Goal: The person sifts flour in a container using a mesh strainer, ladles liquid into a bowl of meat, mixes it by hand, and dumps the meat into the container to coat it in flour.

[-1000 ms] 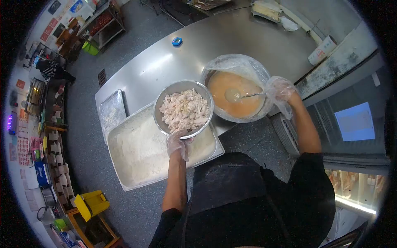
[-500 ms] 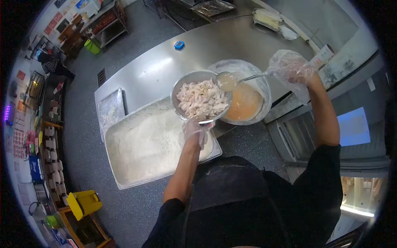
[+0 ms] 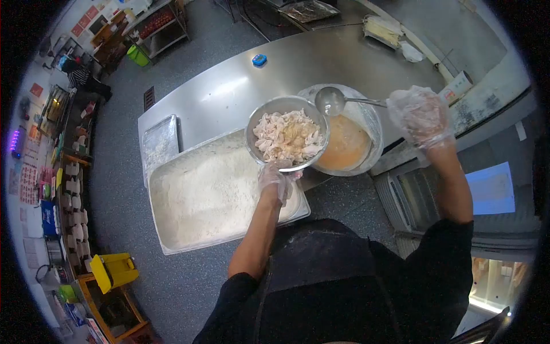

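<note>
My gloved left hand [image 3: 276,180] grips the near rim of a metal bowl [image 3: 250,135] full of pale raw meat pieces [image 3: 286,136], with wet liquid on top of them. In my gloved right hand [image 3: 420,117] is the handle of a metal ladle [image 3: 330,101], whose bowl is over the right rim of the meat bowl and looks nearly emptied. Below and right of it stands a large plastic-lined container [image 3: 373,133] of orange-brown liquid [image 3: 345,143]. The meat bowl partly covers a long tray [image 3: 157,221] of white flour [image 3: 209,192].
A small floury metal tray [image 3: 161,141] and a blue timer [image 3: 259,59] are on the steel table [image 3: 215,94]. Yellowish sheets [image 3: 382,31] lie at its far right. Another person [image 3: 85,78] is at the far left. A yellow bin [image 3: 113,272] stands on the floor.
The ladle rose from the orange-brown liquid to the meat bowl's rim, and its liquid was poured onto the meat. My left hand and the bowl shifted right. My right hand moved up and right.
</note>
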{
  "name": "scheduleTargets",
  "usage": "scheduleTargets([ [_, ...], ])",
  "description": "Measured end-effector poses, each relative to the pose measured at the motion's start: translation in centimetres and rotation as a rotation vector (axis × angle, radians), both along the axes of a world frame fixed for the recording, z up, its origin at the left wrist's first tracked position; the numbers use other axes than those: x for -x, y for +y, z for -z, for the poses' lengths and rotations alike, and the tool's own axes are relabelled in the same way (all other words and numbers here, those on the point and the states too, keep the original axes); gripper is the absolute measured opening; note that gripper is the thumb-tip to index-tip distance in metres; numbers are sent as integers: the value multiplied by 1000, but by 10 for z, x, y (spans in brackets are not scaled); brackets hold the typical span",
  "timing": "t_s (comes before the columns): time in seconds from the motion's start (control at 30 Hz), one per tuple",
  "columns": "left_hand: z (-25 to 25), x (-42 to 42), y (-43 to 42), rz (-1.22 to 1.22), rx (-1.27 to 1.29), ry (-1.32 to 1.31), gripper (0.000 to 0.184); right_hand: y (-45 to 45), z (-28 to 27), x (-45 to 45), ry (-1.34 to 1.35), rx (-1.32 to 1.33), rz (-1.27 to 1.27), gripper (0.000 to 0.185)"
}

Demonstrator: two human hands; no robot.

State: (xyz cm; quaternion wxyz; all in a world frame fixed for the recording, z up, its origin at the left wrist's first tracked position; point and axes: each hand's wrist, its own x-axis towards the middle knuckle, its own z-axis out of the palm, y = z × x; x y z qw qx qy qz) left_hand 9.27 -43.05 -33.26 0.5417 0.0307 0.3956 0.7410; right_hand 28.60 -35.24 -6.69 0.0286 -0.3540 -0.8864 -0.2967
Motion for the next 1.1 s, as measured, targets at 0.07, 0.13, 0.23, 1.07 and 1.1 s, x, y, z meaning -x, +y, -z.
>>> scheduleTargets([
  [0.07,-3,-2,2,-47,5,-142,7,19,-1,-19,-8,21,-24,16],
  [0.13,1,-2,2,-71,47,-50,6,44,15,-39,-105,112,89,15],
  [0.23,13,-6,9,-117,28,-17,4,122,90,-83,-353,135,66,16],
  [1.07,11,-7,6,-153,10,-15,10,207,160,-96,-306,513,-36,24],
  [1.1,11,-7,6,-152,-20,-32,9,209,150,-104,-223,467,-142,26],
])
